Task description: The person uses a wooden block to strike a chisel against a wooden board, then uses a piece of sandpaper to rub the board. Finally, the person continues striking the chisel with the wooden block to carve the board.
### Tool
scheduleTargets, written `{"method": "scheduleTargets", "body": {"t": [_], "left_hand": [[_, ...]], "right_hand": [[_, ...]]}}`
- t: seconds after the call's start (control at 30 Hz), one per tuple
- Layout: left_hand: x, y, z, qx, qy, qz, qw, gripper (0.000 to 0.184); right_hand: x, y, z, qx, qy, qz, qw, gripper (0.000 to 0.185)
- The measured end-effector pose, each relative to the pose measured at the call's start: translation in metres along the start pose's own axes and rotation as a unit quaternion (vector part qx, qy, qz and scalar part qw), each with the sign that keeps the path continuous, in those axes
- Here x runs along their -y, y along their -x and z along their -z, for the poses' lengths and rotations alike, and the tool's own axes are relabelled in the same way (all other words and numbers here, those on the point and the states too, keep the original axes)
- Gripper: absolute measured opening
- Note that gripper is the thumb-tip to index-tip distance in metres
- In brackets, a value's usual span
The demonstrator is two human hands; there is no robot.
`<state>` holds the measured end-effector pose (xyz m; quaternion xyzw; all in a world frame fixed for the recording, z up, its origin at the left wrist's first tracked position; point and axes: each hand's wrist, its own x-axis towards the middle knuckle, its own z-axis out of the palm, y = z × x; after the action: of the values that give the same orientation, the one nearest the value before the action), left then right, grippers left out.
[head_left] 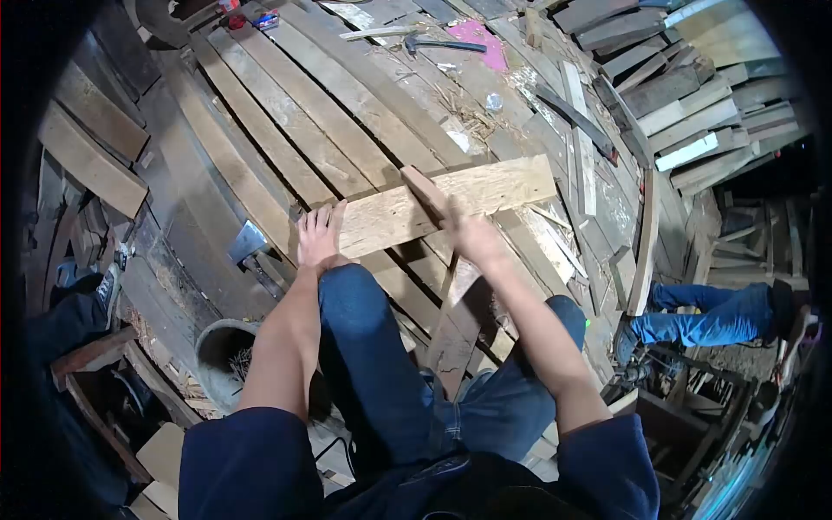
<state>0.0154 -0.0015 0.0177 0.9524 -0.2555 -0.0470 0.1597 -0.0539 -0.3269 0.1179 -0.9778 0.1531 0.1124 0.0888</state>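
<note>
Presently, the left hand [320, 237] rests, fingers extended, at the left end of the board [503, 186], which crosses the planks [322, 97]; the right hand [470, 236], blurred, grips a wooden bar [421, 191] over it.

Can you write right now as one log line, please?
left hand: on left end of board | right hand: gripping wooden piece over board | hammer: beside pink sheet

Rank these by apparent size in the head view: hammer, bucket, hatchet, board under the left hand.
1. Board
2. Bucket
3. Hammer and hatchet: too alike to rank, especially with the hatchet apparently nearer the camera.
</note>
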Motion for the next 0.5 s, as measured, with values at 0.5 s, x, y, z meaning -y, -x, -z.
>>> {"method": "scheduleTargets", "body": {"t": [0.5], "left_hand": [[0.007,-0.002,-0.005,0.019,0.002,0.003,1.0,0.135]], "right_hand": [[-0.044,-0.021,0.008,-0.042,-0.025,-0.084,0.995,0.052]]}}
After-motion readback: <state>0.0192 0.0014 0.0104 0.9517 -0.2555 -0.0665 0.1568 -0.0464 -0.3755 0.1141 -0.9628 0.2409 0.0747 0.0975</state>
